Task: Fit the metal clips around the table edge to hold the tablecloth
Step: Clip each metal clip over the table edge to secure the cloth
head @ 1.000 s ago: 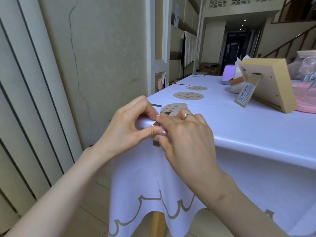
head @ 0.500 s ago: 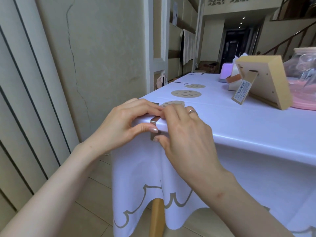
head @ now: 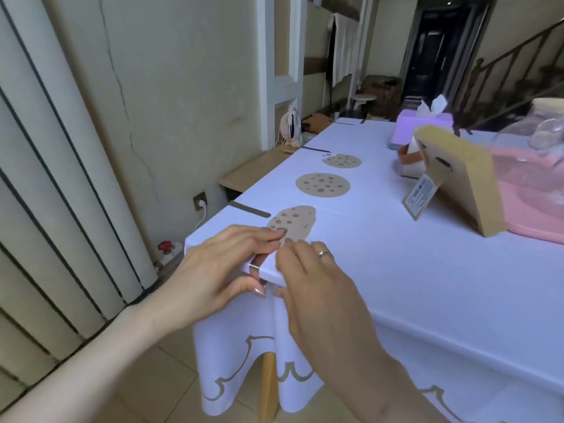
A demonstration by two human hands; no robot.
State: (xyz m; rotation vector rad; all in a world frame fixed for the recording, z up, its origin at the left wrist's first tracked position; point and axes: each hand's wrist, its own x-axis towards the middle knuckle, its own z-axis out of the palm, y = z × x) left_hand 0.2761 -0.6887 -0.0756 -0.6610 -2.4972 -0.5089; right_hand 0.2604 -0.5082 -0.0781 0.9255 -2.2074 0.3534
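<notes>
head view: two hands work at the near left corner of a table covered by one white tablecloth (head: 396, 270) with a tan wavy line near its hem. one shiny bent metal clip (head: 254, 268) sits over the table edge there, between the hands. the left hand (head: 213, 276) pinches it, with its fingers lying flat and close together on top and its thumb pressing the clip's lower front. the right hand (head: 320, 294), wearing one thin silver ring (head: 322, 253), grips the cloth edge just beside the clip, fingers together on top and thumb on the hanging part.

one more flat grey clip (head: 250, 209) lies on the left edge further back. three brown cookie pictures (head: 322, 185) are printed in a row on the cloth. one tan wooden photo frame (head: 470, 178) stands with its back showing, and its one paper tag (head: 419, 195) has a barcode, but the words are too small to read.

half a second ago the left fingers curled over the corner. now they are flatter, and the camera looks down from higher up.
</notes>
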